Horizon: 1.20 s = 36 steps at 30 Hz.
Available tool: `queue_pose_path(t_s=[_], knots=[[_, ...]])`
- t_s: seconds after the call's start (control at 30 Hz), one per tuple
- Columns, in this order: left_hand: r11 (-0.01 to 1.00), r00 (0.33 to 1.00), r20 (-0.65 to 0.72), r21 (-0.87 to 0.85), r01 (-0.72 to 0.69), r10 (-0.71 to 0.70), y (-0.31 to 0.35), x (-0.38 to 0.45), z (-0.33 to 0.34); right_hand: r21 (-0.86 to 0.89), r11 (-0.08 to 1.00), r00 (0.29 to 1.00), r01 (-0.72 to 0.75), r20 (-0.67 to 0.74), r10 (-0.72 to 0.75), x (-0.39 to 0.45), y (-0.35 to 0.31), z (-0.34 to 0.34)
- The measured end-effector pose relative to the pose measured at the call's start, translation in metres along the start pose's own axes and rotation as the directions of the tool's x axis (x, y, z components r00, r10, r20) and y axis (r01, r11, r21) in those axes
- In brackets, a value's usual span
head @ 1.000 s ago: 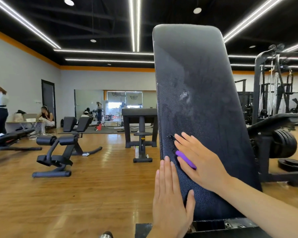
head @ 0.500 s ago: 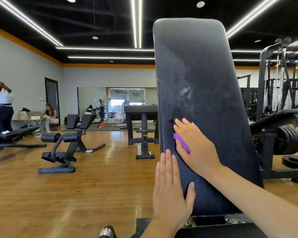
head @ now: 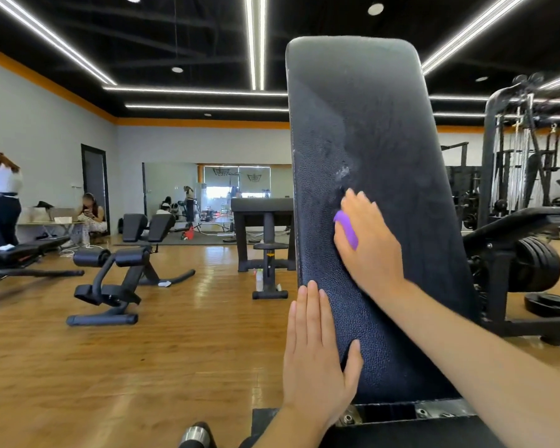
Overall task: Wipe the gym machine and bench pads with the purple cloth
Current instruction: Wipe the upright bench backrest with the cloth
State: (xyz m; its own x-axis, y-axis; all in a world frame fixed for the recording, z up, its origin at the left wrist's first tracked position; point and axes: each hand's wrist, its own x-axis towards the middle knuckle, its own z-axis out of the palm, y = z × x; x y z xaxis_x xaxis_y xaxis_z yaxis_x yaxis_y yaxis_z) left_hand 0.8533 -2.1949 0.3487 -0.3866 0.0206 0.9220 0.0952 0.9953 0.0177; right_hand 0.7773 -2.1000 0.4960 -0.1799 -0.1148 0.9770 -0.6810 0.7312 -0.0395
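1. Wooden gym floor (head: 117, 367) under a black ceiling with long light strips (head: 256, 40), grey walls topped by an orange band.
2. Upright black bench back pad (head: 385, 140), tall and slightly tilted, filling the centre-right of the view; pale smear (head: 343, 171) on its textured face near the left-centre.
3. Cable machine (head: 514, 150) and a rack of weight plates (head: 537, 263) at the right, behind the pad.
4. Black roller bench (head: 110, 286) on the floor at the left, a flat bench (head: 13, 253) beyond it, a padded stand (head: 265, 240) in the middle distance.
5. Two people (head: 0, 195) by the far left wall, one standing, one seated at a table.
6. Right hand (head: 369, 244) laid on the pad just below the smear, fingers lightly curved over the purple cloth (head: 346, 229), pressing it against the surface rather than clenching it.
7. Left hand (head: 314, 360) flat and straight-fingered along the pad's lower left edge, thumb hooked onto the front face, holding nothing.
8. Purple cloth mostly hidden under the right palm, only a folded edge showing at the hand's left side.
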Motion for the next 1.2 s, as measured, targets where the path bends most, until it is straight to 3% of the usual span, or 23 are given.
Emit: queue_pose_path(t_s=[0.07, 0.17, 0.33, 0.5, 0.57, 0.67, 0.73, 0.8, 0.87, 1.0, 1.07, 1.13, 1.2], knots=[[0.999, 0.999, -0.045, -0.040, -0.019, 0.017, -0.002, 0.008, -0.002, -0.028, 0.989, 0.988, 0.143, 0.062, -0.141, -0.042, 0.002, -0.012], [0.988, 0.984, -0.141, -0.093, -0.126, 0.112, -0.010, 0.040, -0.005, -0.028, 0.972, 0.958, 0.232, 0.179, -0.224, -0.070, 0.009, -0.026], [0.974, 0.975, -0.048, -0.061, -0.220, 0.217, -0.016, 0.073, -0.004, -0.051, 0.958, 0.948, 0.283, 0.165, -0.271, -0.061, 0.020, -0.025], [0.985, 0.984, -0.041, -0.003, -0.171, 0.171, -0.013, 0.066, 0.002, -0.037, 0.933, 0.929, 0.359, 0.114, -0.353, -0.022, 0.027, -0.014], [0.985, 0.984, -0.044, 0.009, -0.172, 0.172, -0.013, 0.066, 0.002, -0.018, 0.975, 0.969, 0.221, 0.117, -0.218, 0.028, 0.027, -0.010], [0.985, 0.985, -0.023, 0.017, -0.170, 0.170, -0.013, 0.067, 0.001, 0.055, 0.989, 0.986, -0.137, 0.100, 0.132, 0.102, 0.026, -0.002], [0.987, 0.987, -0.011, 0.007, -0.162, 0.162, -0.014, 0.067, 0.000, 0.076, 0.979, 0.980, -0.189, 0.073, 0.184, 0.108, 0.021, 0.004], [0.987, 0.987, -0.013, 0.004, -0.162, 0.162, -0.014, 0.067, 0.001, 0.080, 0.992, 0.991, -0.102, 0.090, 0.095, 0.078, 0.013, 0.000], [0.987, 0.986, -0.026, 0.009, -0.163, 0.163, -0.013, 0.067, 0.001, 0.069, 0.992, 0.989, 0.101, 0.099, -0.108, 0.032, 0.014, -0.006], [0.985, 0.985, -0.032, -0.002, -0.171, 0.171, -0.013, 0.065, 0.003, -0.022, 0.900, 0.888, 0.436, 0.176, -0.426, 0.027, 0.033, -0.011], [0.985, 0.984, -0.040, 0.011, -0.172, 0.173, -0.014, 0.066, 0.003, -0.072, 0.931, 0.928, 0.357, 0.139, -0.345, 0.068, 0.033, -0.002], [0.986, 0.986, -0.035, 0.013, -0.164, 0.165, -0.013, 0.066, 0.003, -0.055, 0.996, 0.994, 0.075, 0.079, -0.071, 0.114, 0.024, -0.001], [0.987, 0.986, -0.029, 0.003, -0.162, 0.162, -0.013, 0.066, 0.003, 0.010, 0.989, 0.987, -0.148, 0.066, 0.147, 0.131, 0.015, 0.006]])
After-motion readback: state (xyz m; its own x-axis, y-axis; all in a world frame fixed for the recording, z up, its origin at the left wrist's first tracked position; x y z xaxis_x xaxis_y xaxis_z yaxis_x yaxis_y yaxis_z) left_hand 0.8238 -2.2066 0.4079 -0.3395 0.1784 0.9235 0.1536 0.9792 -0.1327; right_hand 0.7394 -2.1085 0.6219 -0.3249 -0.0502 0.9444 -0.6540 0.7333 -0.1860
